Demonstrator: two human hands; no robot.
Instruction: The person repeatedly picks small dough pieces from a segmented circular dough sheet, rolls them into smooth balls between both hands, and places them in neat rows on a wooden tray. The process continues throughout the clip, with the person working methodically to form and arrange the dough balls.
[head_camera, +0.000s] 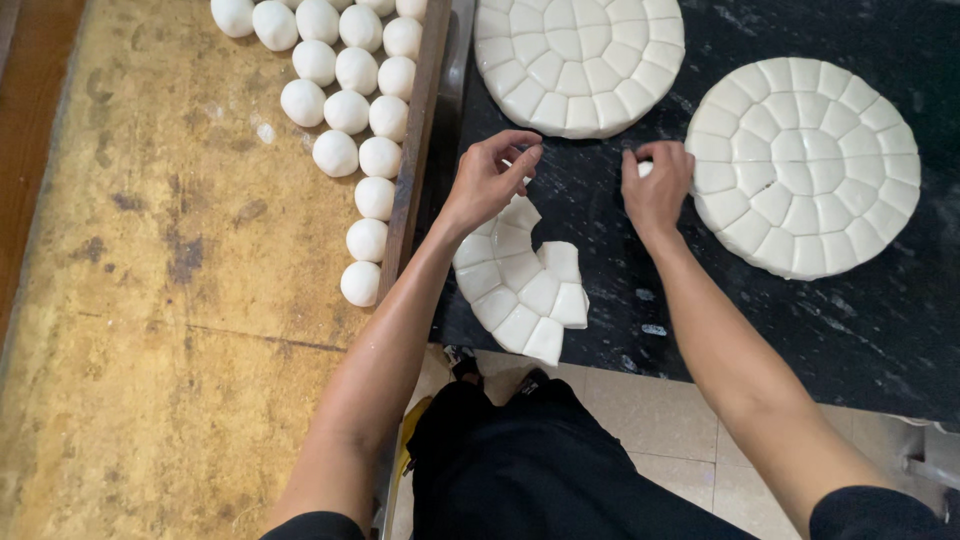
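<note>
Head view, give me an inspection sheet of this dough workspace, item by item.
Surface: black counter; worn yellow board beside it.
Job's things: partial dough ring; two whole scored dough discs; rolled dough balls on the board.
Clutter: white crumbs on the counter.
Hands: left hand above the ring; right hand pinching a small dough piece.
Cables: nothing seen.
Surroundings: tiled floor.

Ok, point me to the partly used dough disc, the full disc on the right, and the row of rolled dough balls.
partly used dough disc (520, 290), head view, middle of the remaining arc.
full disc on the right (803, 165), head view, its centre.
rolled dough balls (347, 111), head view, one ball mid-row.
</note>
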